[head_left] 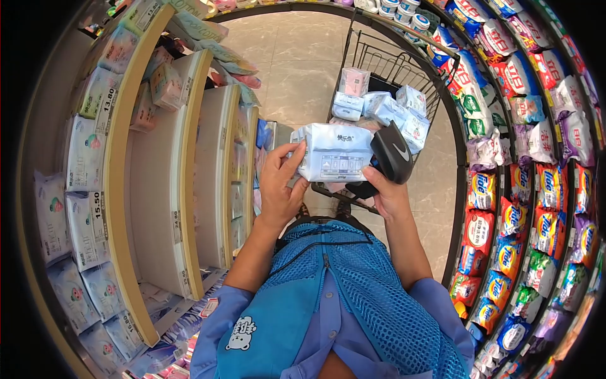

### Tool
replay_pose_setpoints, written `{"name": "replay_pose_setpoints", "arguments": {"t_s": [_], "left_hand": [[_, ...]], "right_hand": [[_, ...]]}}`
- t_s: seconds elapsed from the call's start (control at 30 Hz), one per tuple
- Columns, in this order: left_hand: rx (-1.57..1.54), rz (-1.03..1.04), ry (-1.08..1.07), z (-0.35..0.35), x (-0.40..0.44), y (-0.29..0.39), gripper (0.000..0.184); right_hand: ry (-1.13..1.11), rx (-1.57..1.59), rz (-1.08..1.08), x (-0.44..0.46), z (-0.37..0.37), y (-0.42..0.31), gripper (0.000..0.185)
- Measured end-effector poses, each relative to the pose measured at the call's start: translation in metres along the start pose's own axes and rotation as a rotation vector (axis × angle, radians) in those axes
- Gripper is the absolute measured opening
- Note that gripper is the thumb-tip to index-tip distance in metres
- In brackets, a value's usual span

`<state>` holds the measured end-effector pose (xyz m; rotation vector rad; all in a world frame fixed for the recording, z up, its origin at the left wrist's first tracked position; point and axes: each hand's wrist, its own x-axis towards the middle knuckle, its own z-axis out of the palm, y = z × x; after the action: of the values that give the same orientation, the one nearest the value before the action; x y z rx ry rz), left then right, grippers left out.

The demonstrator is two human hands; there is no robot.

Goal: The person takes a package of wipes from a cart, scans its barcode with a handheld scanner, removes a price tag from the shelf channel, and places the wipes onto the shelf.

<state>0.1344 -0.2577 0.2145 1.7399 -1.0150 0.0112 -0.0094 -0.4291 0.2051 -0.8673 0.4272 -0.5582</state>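
A pale blue-white soft pack [334,153] with dark lettering and a printed panel is held up in front of my waist. My left hand [283,180] grips its left edge, fingers over the side. A black and grey handheld scanner [392,151] stands at the pack's right end, its head covering that corner. My right hand [388,192] is closed about the scanner's lower part, thumb against the pack's lower right corner; most of its fingers are hidden. Just beyond, several similar packs [385,107] and a pink pack [355,82] lie in a wire cart.
The black wire cart [385,47] stands ahead on the tiled floor [284,57]. Left are stepped shelves [158,189] with packs and price tags, some stretches bare. Shelves of bagged detergent [499,234] curve along the right. White tubs [410,16] stand at the far end.
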Motion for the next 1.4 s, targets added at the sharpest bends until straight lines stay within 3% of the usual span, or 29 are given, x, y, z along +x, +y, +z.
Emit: {"name": "replay_pose_setpoints", "arguments": {"t_s": [0.1, 0.23, 0.3, 0.33, 0.4, 0.43, 0.47, 0.5, 0.57, 0.6, 0.67, 0.87, 0.93, 1.07, 1.13, 1.2, 1.27, 1.4], "left_hand": [[-0.064, -0.133, -0.080, -0.003, -0.003, 0.002, 0.054], [-0.153, -0.226, -0.130, -0.008, -0.005, 0.000, 0.060], [-0.597, -0.410, -0.158, -0.008, -0.008, -0.006, 0.059], [-0.595, -0.407, -0.149, -0.011, -0.007, -0.007, 0.059], [-0.898, -0.438, -0.157, -0.016, -0.005, -0.008, 0.049], [-0.896, -0.434, -0.148, -0.016, -0.004, -0.005, 0.049], [-1.018, -0.485, -0.090, -0.014, -0.003, 0.001, 0.036], [-1.140, -0.533, -0.030, -0.012, -0.002, 0.005, 0.024], [-0.993, -0.493, -0.018, 0.000, -0.012, -0.012, 0.019], [-0.848, -0.460, -0.013, 0.003, -0.013, -0.013, 0.020], [-0.899, -0.538, 0.025, 0.007, -0.015, -0.010, 0.028], [-0.985, -0.564, 0.022, 0.005, -0.016, -0.002, 0.033], [-1.019, -0.534, 0.124, 0.008, -0.013, 0.005, 0.047], [-1.096, -0.561, 0.080, 0.004, -0.012, -0.002, 0.067], [-1.366, -0.626, -0.011, 0.002, -0.017, -0.018, 0.075], [-1.386, -0.638, 0.002, 0.006, -0.024, -0.032, 0.069], [-1.656, -0.746, -0.021, 0.007, -0.035, -0.046, 0.065], [-1.712, -0.769, -0.014, 0.008, -0.041, -0.052, 0.062]], "right_hand": [[0.030, 0.009, 0.023, -0.002, -0.002, -0.001, 0.061], [0.024, -0.063, -0.009, -0.005, -0.011, 0.006, 0.055], [0.064, -0.127, -0.028, -0.011, -0.014, 0.008, 0.063], [0.054, -0.129, -0.028, -0.012, -0.019, 0.010, 0.063], [-0.011, -0.193, -0.083, -0.011, -0.030, 0.012, 0.066], [-0.077, -0.230, -0.107, -0.012, -0.034, 0.010, 0.055], [-0.087, -0.231, -0.107, -0.010, -0.037, 0.011, 0.055], [-0.194, -0.239, -0.225, -0.007, -0.036, 0.011, 0.044], [-0.347, -0.344, -0.420, -0.005, -0.037, 0.011, 0.028], [-0.351, -0.342, -0.420, -0.004, -0.035, 0.011, 0.028], [-0.438, -0.389, -0.526, -0.004, -0.029, 0.011, 0.031], [-0.413, -0.365, -0.448, -0.010, -0.025, 0.007, 0.032], [-0.420, -0.357, -0.445, -0.009, -0.022, 0.003, 0.033], [-0.484, -0.323, -0.408, -0.014, -0.013, -0.005, 0.035], [-0.494, -0.263, -0.371, -0.017, -0.008, -0.006, 0.034], [-0.529, -0.210, -0.294, -0.022, -0.001, -0.009, 0.035], [-0.543, -0.249, -0.327, -0.023, 0.000, -0.012, 0.033], [-0.535, -0.244, -0.282, -0.024, -0.002, -0.016, 0.036]]}}
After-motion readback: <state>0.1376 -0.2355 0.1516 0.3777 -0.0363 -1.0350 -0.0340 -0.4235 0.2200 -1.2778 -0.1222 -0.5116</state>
